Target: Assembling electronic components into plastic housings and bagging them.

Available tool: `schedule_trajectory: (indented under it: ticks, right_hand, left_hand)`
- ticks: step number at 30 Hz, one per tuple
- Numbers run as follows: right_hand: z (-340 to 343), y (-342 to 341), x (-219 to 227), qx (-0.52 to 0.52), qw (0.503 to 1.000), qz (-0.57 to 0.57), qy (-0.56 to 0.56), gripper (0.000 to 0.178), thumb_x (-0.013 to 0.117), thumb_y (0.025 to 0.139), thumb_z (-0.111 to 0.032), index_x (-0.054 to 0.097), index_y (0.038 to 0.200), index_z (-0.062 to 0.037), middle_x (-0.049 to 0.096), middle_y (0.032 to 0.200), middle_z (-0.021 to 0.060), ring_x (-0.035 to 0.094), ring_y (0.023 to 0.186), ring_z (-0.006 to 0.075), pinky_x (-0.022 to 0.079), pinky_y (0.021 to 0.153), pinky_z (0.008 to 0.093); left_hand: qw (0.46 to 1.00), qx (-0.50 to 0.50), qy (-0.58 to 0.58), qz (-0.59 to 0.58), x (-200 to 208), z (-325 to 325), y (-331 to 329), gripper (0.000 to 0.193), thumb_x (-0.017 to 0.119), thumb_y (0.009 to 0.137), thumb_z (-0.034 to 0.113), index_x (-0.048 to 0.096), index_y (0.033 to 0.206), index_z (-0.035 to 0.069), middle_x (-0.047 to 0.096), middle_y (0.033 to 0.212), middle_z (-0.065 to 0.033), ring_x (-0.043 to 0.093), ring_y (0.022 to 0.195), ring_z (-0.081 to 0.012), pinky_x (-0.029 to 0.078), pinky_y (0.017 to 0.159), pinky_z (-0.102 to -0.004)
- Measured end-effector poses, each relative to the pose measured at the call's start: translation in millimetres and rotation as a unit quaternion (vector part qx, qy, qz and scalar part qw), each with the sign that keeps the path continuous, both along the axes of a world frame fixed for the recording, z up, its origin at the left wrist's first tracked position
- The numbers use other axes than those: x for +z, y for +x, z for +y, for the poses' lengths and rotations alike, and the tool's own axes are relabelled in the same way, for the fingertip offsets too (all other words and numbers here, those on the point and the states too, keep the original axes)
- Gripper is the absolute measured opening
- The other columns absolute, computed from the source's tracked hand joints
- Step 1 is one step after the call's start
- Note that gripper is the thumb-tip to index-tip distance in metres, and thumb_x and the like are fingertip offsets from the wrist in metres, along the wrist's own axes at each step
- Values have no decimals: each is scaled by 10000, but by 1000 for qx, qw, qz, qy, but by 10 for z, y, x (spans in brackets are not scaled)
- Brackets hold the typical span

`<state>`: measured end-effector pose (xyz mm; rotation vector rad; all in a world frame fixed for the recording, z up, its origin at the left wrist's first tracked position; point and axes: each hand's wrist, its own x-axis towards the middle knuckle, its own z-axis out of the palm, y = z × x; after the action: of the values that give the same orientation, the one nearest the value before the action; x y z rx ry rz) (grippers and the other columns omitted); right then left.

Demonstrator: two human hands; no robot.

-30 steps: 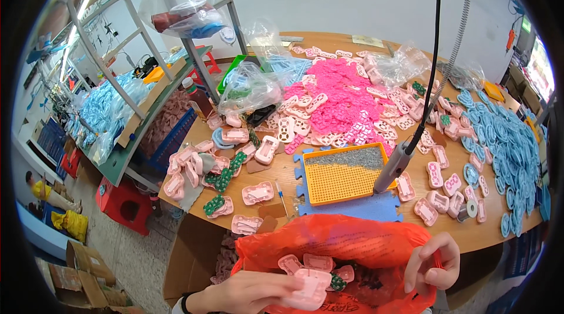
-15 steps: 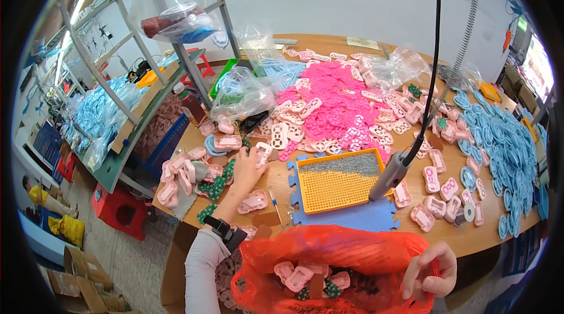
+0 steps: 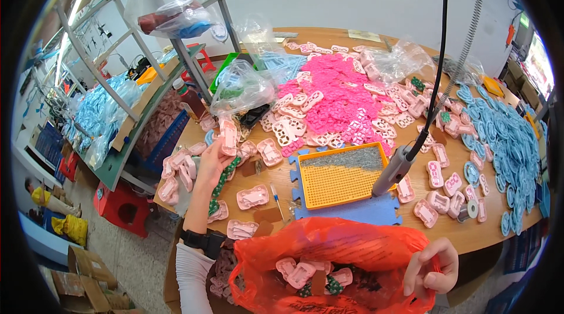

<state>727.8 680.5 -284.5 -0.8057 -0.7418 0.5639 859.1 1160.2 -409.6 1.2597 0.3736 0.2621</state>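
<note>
My left hand point(image 3: 214, 165) is at the left part of the table, its fingers closed on a pink plastic casing point(image 3: 228, 136) raised on end. Just beside that hand a green dotted strip point(image 3: 220, 183) hangs down or lies along the tabletop; I cannot tell if the fingers hold it too. At the lower right my right hand point(image 3: 433, 268) grips the rim of a red plastic bag point(image 3: 352, 242) and keeps its mouth spread. Inside the bag lie several pink casings point(image 3: 301, 274) and pieces of green dotted material point(image 3: 335, 286). More pink casings point(image 3: 252, 197) are scattered nearby.
A yellow tray point(image 3: 329, 187) of small metal pieces rests on a blue foam mat point(image 3: 352, 211). A grey electric screwdriver point(image 3: 395, 170) hangs over it. Behind are bright pink parts point(image 3: 338, 96); light blue parts point(image 3: 508, 161) cover the right side. A bottle point(image 3: 189, 99) stands at left.
My left hand has moved left and lifted a pink casing. Pink casings and the green strip near it have shifted. My right hand stays at the bag's rim.
</note>
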Motion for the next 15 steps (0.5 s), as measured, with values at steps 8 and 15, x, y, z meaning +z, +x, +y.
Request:
schedule_trajectory:
  ticks: [8,15]
  right_hand:
    - [41,-44,16,3,1000,-15,-3,329,399,888,32,270,1190,52,543,861,354,437,305,142,371,296,204]
    - [89,-25,25,-2,1000,-11,-11,324,392,881,34,270,1180,58,543,850,347,458,312,147,366,293,203]
  left_hand:
    - [982,-69,-170,-44,-43,334,-76,392,397,964,296,466,1206,-4,575,1137,-132,591,1014,-255,512,880,-370]
    - [977,-38,-209,-31,202,364,-117,442,352,979,329,418,1269,2,553,1180,-147,571,1066,-273,501,898,-359]
